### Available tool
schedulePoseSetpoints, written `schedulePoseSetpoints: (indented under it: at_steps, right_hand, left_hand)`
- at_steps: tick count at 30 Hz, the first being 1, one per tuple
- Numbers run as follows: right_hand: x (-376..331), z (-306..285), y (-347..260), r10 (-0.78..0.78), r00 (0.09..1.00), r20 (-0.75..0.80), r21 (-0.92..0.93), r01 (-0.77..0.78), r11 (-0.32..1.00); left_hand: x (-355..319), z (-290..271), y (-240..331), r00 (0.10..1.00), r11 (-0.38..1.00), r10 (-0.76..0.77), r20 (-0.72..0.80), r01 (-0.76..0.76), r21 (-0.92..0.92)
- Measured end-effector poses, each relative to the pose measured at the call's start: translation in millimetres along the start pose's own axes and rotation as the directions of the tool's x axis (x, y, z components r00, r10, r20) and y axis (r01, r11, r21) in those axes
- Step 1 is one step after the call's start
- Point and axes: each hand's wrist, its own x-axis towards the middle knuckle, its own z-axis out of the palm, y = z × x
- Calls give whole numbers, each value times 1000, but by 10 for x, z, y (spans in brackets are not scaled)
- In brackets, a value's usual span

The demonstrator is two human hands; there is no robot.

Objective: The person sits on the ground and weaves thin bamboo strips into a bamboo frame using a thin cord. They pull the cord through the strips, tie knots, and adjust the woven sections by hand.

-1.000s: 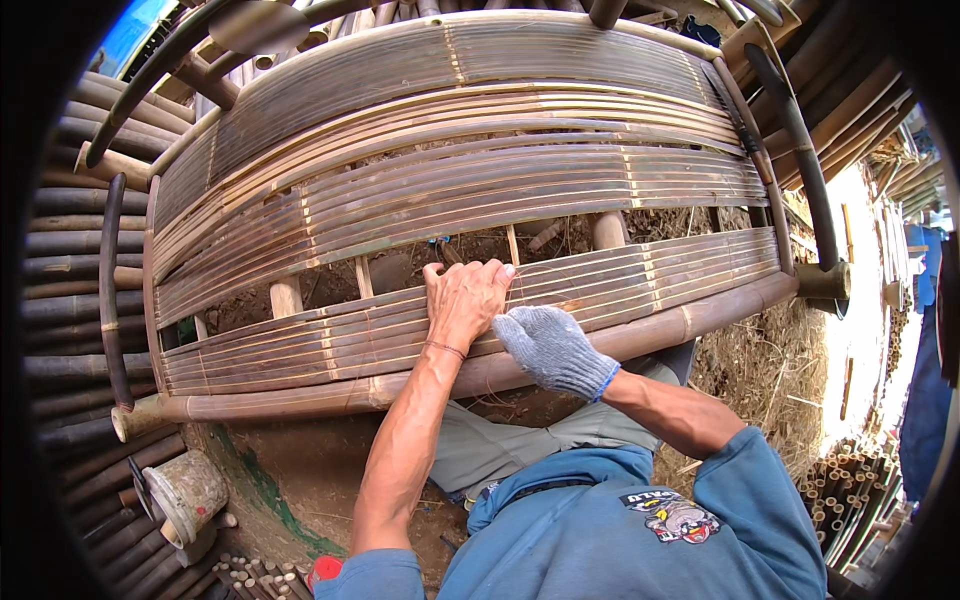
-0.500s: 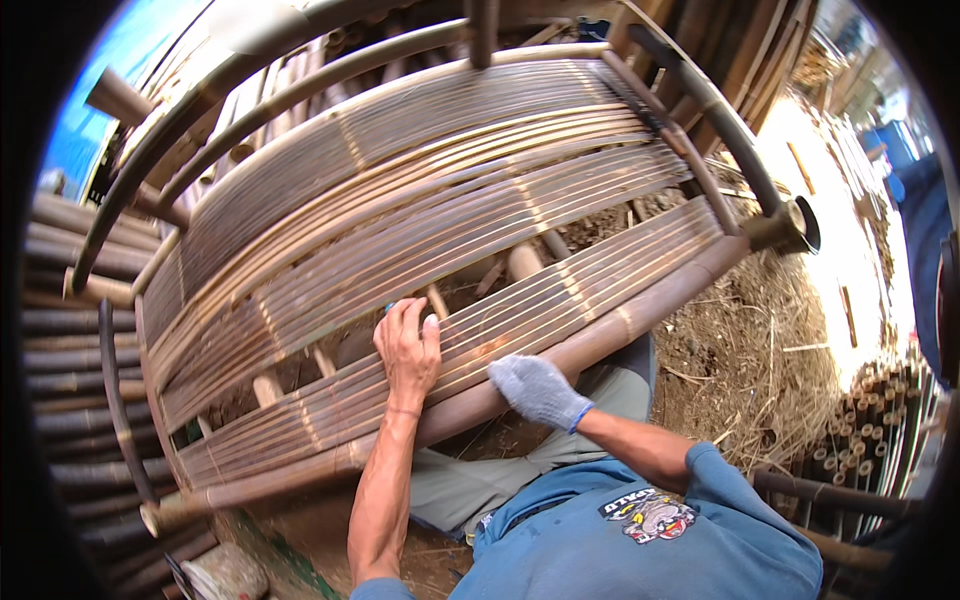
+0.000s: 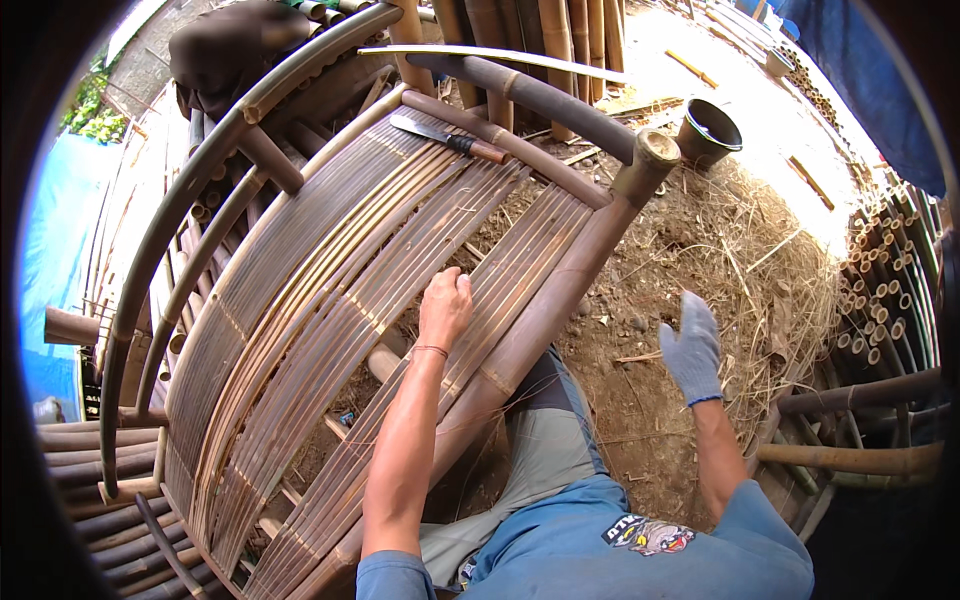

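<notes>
A bamboo bench [image 3: 540,300] with curved armrests lies across in front of me, its seat made of long thin bamboo slats [image 3: 330,330] with gaps between the bands. My bare left hand [image 3: 445,305] rests over the gap beside the front band of slats, its fingers curled closed; whatever they hold is hidden. A thin cord circles that wrist. My right hand [image 3: 692,350], in a grey knitted glove, hovers over the ground right of the bench, holding nothing, with the thumb apart from the outstretched fingers. At the bench's far end a knife [image 3: 450,138] lies on the slats.
A black bucket [image 3: 710,132] stands beyond the bench's far right corner. Straw and shavings [image 3: 780,290] cover the ground at right. Bundled bamboo poles [image 3: 875,290] lie at the right edge, near another bamboo frame [image 3: 850,458]. More poles [image 3: 560,60] stand upright behind.
My view has turned, so the bench now runs more steeply up the picture. The gloved right hand has left the front rail and moved right. My left hand has shifted along the slats.
</notes>
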Motion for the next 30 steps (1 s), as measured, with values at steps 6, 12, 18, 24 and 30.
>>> schedulePoseSetpoints:
  at_steps: [6, 12, 18, 24, 30]
  right_hand:
    - [1007, 703, -1329, -502, 864, 43, 184, 487, 854]
    - [1158, -203, -1469, -739, 561, 375, 805, 199, 559]
    - [1977, -403, -1389, -694, 697, -183, 799, 516, 308]
    - [2580, 1423, -1711, -726, 678, -115, 331, 715, 616]
    - [2580, 1796, -1729, -678, 735, 20, 255, 652, 714]
  left_hand:
    - [325, 269, 167, 941, 972, -199, 274, 152, 181]
    - [267, 297, 431, 887, 894, -326, 328, 176, 412]
    - [355, 370, 445, 872, 867, -476, 119, 441, 233]
    - [341, 433, 376, 909, 844, -416, 13, 381, 377]
    - [360, 427, 448, 914, 840, -405, 10, 368, 398]
